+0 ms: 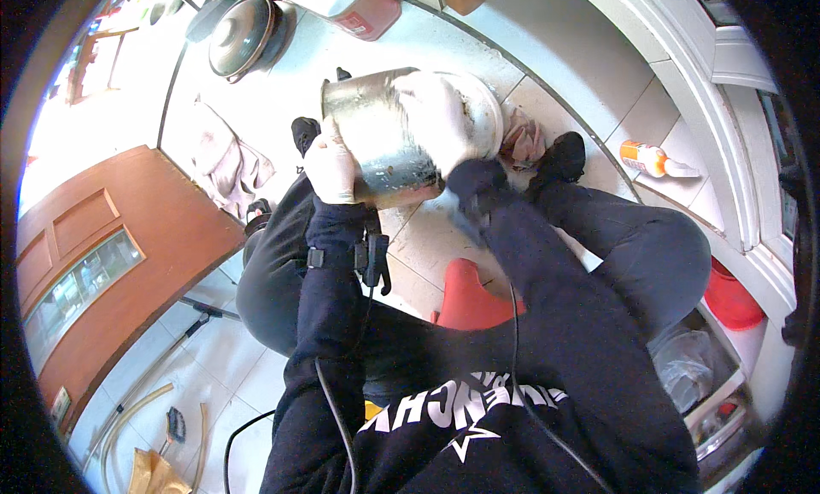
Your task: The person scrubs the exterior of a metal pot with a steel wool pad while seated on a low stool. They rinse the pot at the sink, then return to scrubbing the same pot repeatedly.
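A cylindrical metal pot lies on its side between my knees, above the tiled floor. Its silvery wall carries dark stains, and a pale round rim with speckled marks faces right. My left hand grips the left end of the pot, fingers against the wall. Across the right part of the pot lies my right hand, blurred and washed out by glare. Whether a cloth or pad is under its fingers cannot be made out. A crumpled pinkish cloth is on the floor just right of the pot.
Ahead stand a lidded pan and a reddish plastic container. A pale rag and a brown wooden panel are left. An orange-labelled bottle lies right, by the white door frame. A red plastic seat shows below.
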Action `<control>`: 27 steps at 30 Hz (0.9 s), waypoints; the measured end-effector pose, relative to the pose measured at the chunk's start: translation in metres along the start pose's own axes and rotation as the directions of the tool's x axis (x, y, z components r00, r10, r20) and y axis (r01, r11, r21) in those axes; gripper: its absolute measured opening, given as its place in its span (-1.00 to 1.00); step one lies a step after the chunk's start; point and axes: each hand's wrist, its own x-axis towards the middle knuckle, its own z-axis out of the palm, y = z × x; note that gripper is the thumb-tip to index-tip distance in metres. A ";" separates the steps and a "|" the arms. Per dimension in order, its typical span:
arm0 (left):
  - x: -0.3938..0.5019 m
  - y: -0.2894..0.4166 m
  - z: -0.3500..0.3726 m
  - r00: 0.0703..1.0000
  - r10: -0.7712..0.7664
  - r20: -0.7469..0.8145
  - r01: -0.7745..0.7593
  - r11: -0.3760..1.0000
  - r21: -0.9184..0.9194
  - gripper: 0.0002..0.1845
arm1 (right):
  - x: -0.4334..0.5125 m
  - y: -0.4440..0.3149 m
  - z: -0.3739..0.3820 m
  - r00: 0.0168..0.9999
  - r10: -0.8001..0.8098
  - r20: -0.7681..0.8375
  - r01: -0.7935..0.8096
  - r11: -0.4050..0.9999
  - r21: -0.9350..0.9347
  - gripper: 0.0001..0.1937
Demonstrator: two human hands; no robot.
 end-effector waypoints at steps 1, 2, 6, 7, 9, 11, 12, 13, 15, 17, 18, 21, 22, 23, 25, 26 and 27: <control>0.001 0.001 0.000 1.000 -0.008 -0.011 0.008 1.000 0.008 -0.35 | 0.006 0.002 0.001 0.994 0.073 -0.083 -0.067 0.996 0.066 -0.82; 0.001 0.001 0.000 0.999 -0.030 -0.020 0.030 0.999 -0.025 -0.35 | 0.012 0.006 0.001 0.996 0.092 -0.007 -0.092 0.996 0.011 -0.82; 0.012 -0.001 0.006 0.997 -0.083 -0.003 0.082 0.990 -0.114 -0.36 | -0.013 0.016 0.004 1.000 -0.003 -0.001 0.003 0.998 -0.064 -0.80; 0.014 -0.002 0.007 0.993 -0.121 0.012 0.122 0.987 -0.109 -0.36 | -0.023 0.019 0.004 0.996 -0.092 -0.015 0.090 0.993 -0.079 -0.79; 0.015 -0.005 0.009 0.998 -0.065 0.009 0.066 0.988 -0.138 -0.36 | -0.030 0.022 0.005 0.993 -0.115 0.002 0.114 0.981 -0.159 -0.79; 0.013 -0.009 0.007 0.999 0.012 -0.040 -0.011 0.999 0.031 -0.36 | -0.021 0.020 0.006 0.998 -0.041 -0.041 0.043 0.998 0.045 -0.79; 0.013 -0.010 0.006 1.000 0.017 -0.020 -0.018 1.000 -0.016 -0.37 | -0.012 0.018 0.005 0.996 -0.045 -0.075 0.054 0.991 0.126 -0.81; 0.014 -0.012 0.005 0.999 -0.031 0.011 0.032 0.999 -0.029 -0.37 | 0.000 0.018 0.005 0.992 -0.077 -0.097 0.084 0.994 0.066 -0.80; 0.017 -0.014 0.004 0.998 -0.067 0.020 0.067 0.997 -0.035 -0.37 | 0.012 0.012 0.005 0.999 0.019 -0.044 -0.018 0.999 0.030 -0.79; 0.021 -0.014 0.005 0.996 -0.091 0.013 0.091 0.994 -0.053 -0.37 | 0.007 0.007 0.005 0.997 0.072 0.015 -0.073 0.967 0.244 -0.79; 0.022 -0.014 0.006 0.987 -0.151 0.049 0.153 0.987 -0.041 -0.37 | -0.002 0.005 0.004 1.000 0.020 0.015 -0.021 0.998 0.056 -0.80; 0.021 -0.009 0.007 0.994 -0.097 0.054 0.101 0.992 -0.073 -0.37 | -0.031 0.005 0.003 0.992 -0.071 0.107 0.084 0.990 -0.116 -0.77; 0.018 -0.005 0.006 0.998 -0.039 0.048 0.044 0.993 -0.108 -0.37 | -0.031 0.007 0.004 0.989 -0.127 0.073 0.136 0.980 -0.147 -0.76; 0.016 -0.001 0.005 0.999 -0.018 0.044 0.022 0.996 -0.091 -0.37 | -0.025 0.010 0.004 0.994 -0.103 0.026 0.105 0.989 -0.101 -0.81; 0.007 0.006 0.002 0.997 0.070 0.014 -0.069 0.996 -0.051 -0.37 | -0.001 0.014 0.003 0.977 0.210 0.020 -0.207 0.938 0.279 -0.84; 0.005 0.010 0.002 0.999 0.037 0.039 -0.035 0.999 -0.041 -0.37 | 0.010 0.019 0.003 0.984 0.179 0.023 -0.180 0.963 0.201 -0.83; 0.005 0.012 0.001 0.999 -0.006 0.045 0.008 0.999 -0.045 -0.38 | 0.020 0.018 0.001 0.990 0.140 0.001 -0.139 0.982 0.127 -0.81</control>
